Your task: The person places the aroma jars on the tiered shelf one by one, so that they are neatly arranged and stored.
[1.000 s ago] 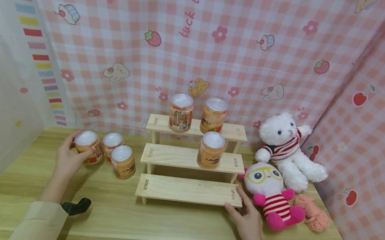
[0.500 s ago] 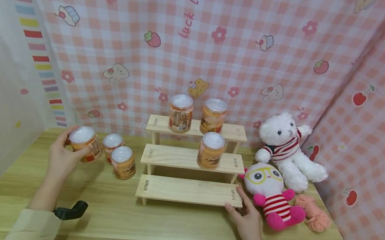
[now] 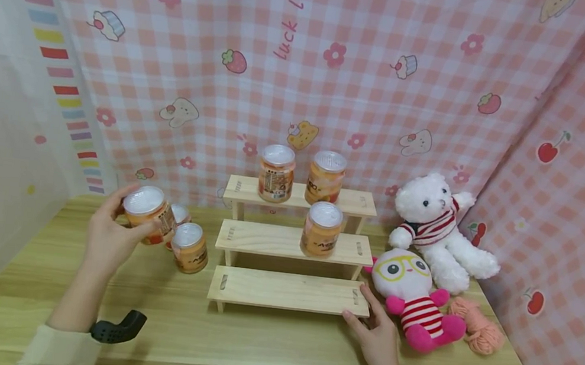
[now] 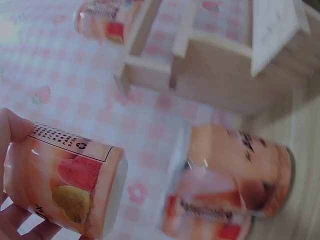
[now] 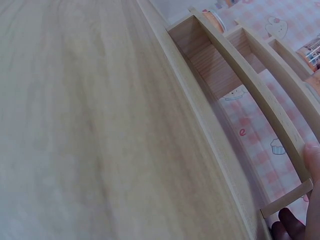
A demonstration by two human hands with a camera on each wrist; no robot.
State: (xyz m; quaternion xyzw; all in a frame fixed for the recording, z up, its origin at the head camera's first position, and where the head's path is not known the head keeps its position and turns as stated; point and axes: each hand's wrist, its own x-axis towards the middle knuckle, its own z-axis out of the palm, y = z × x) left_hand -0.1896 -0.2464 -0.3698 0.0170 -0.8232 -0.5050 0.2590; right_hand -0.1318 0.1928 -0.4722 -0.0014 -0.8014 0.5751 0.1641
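My left hand [image 3: 112, 235] grips an orange-labelled can [image 3: 152, 215] with a pale lid, thumb and fingers round its sides. In the left wrist view this can [image 4: 67, 180] hangs in the air with its base showing. Two like cans stand just right of it on the table: the front can [image 3: 190, 249] shows fully, while the rear can [image 3: 180, 213] is partly hidden. My right hand [image 3: 378, 334] holds the right end of the lowest step of a three-step wooden shelf [image 3: 289, 291]; in the right wrist view, the thumb [image 5: 312, 160] lies against that board.
On the top step stand two cans, a left can [image 3: 276, 175] and a right can [image 3: 326, 179]. Another can [image 3: 322, 230] sits on the middle step's right. A white teddy bear [image 3: 433, 221], a pink doll [image 3: 413, 302] and peach yarn [image 3: 476, 327] lie right of the shelf.
My left hand has lifted its can off the table, first drawing slightly left, then moving right in front of the rear can. My right hand stays at the shelf's lowest step.
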